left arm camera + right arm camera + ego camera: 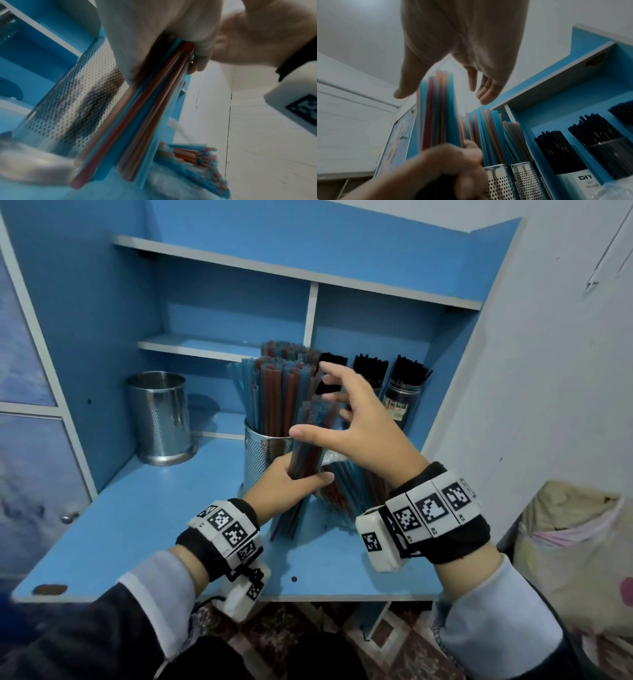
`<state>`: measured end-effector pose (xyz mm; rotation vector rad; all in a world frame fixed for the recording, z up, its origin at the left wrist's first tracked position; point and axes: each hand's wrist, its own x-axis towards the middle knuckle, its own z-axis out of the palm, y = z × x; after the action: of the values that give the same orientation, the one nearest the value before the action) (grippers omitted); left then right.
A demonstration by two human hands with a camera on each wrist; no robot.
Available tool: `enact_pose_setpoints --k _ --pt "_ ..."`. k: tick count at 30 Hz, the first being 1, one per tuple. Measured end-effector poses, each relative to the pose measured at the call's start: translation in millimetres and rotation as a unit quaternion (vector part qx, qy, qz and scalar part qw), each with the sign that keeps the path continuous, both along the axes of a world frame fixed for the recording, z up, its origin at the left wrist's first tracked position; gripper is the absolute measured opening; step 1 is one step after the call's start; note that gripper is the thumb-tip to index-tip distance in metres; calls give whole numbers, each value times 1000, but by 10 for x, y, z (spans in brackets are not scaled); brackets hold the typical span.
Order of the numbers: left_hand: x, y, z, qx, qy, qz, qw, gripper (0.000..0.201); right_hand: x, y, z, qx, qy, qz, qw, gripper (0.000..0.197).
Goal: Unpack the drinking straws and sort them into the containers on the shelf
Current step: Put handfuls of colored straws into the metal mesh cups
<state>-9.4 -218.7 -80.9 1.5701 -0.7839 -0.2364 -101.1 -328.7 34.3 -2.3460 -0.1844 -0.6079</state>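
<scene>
My left hand (294, 484) grips an upright bundle of blue and red straws (310, 436) around its middle, its lower ends on the blue shelf board (144, 525). The same bundle (130, 121) fills the left wrist view. My right hand (346, 419) hovers open just above and right of the bundle's top, fingers spread, touching nothing; in the right wrist view the fingers (486, 89) hang over the straw tips (440, 105). Behind stands a perforated steel cup (263, 457) full of blue and red straws. A clear packet of more straws (346, 491) lies right of the bundle.
An empty perforated steel cup (161, 419) stands at the left of the shelf. Jars of black straws (404, 392) fill the right compartment behind a white divider (311, 313). A cloth bag (575, 549) sits off to the right, beyond the shelf's side wall.
</scene>
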Motion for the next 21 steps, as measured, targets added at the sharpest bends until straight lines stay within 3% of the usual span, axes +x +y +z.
enact_pose_setpoints --k 2,5,8,10,12,15,18,19,21 --pt "-10 65 121 -25 -21 -12 999 8 -7 -19 -2 22 16 -12 1000 92" --pt "-44 153 323 -4 -120 -65 991 32 10 -9 -58 83 79 26 993 80" --pt "-57 200 428 2 -162 -50 986 30 54 75 -153 183 68 94 976 42" --pt "-63 236 445 -51 -159 -25 986 50 82 162 -163 214 5 107 971 18" --pt "-58 246 441 -113 -180 26 977 63 105 232 -111 242 -47 120 962 16" --pt "0 241 421 -205 -252 148 934 56 118 284 77 240 -104 167 951 11" --pt "219 225 325 -170 -308 318 880 87 97 262 343 216 -155 179 947 15" --pt "303 227 284 -138 -280 334 889 103 98 249 402 209 -166 177 947 17" --pt "480 223 225 -80 -170 286 940 136 121 234 485 207 -176 163 948 19"
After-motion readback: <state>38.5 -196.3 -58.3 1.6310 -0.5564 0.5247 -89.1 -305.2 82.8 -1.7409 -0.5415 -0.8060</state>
